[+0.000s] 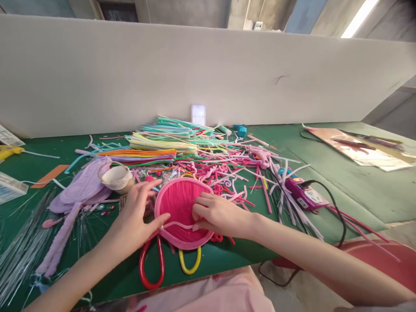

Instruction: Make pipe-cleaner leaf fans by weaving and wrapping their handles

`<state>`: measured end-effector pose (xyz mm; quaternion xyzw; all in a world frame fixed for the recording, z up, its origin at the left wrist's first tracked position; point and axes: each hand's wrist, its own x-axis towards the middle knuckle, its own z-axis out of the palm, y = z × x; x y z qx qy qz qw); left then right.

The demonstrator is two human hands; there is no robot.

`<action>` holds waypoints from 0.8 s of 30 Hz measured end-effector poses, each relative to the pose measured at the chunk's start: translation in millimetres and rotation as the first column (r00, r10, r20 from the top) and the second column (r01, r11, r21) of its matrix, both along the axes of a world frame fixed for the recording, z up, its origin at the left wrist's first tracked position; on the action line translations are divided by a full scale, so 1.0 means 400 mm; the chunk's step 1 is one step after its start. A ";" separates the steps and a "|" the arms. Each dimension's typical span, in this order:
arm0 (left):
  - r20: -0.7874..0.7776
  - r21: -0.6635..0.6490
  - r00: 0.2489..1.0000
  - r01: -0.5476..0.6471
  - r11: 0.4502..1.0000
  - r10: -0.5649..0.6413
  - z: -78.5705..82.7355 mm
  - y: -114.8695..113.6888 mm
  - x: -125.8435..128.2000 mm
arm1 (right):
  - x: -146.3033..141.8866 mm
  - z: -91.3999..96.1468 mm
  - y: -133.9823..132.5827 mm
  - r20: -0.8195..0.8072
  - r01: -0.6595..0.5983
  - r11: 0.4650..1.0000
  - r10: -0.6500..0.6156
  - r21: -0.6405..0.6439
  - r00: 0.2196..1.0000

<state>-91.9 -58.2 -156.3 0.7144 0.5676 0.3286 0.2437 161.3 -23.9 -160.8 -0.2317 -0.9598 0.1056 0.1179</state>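
Note:
A round hot-pink disc [180,199] with a lighter pink fuzzy rim lies in front of me at the table's near side. My left hand [138,210] grips its left edge, the thumb on the rim and the fingers stretched along the upper left side. Across the lower part of the disc runs a light pink pipe cleaner [177,224]. My right hand [217,212] pinches the strip's right end over the disc, its fingers curled. From under the disc stick out a red scissor handle [152,266] and a yellow handle loop [190,262].
Bundles of coloured pipe cleaners [162,143] and pink scraps cover the middle. A purple fuzzy piece [81,186] and a roll of twine [117,178] lie left, beside thin wires [29,247]. A purple power strip [305,195] with a black cable sits right. A phone [198,114] leans against the white partition [130,78].

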 end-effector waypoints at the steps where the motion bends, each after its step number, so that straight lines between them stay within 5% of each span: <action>1: -0.128 0.141 0.992 0.018 0.990 0.000 0.001 -0.005 -0.007 | -0.001 0.001 0.003 -0.006 -0.016 1.000 0.016 -0.025 1.000; 3: -0.302 0.278 0.952 0.133 0.951 -0.045 0.002 -0.020 -0.013 | -0.003 0.007 0.006 -0.027 -0.041 0.998 0.040 -0.054 0.999; 7: -0.377 0.229 0.908 0.282 0.932 -0.182 -0.010 -0.041 0.000 | -0.004 0.017 0.004 -0.057 -0.073 0.996 0.070 -0.058 0.996; 18: -0.373 0.052 0.857 0.402 0.914 -0.356 -0.023 -0.020 0.018 | -0.002 0.010 0.014 -0.027 -0.087 0.994 0.085 -0.061 0.996; 24: -0.406 0.065 0.825 0.456 0.888 -0.394 -0.024 -0.015 0.014 | -0.008 0.020 0.039 -0.065 -0.102 0.983 0.093 -0.152 0.994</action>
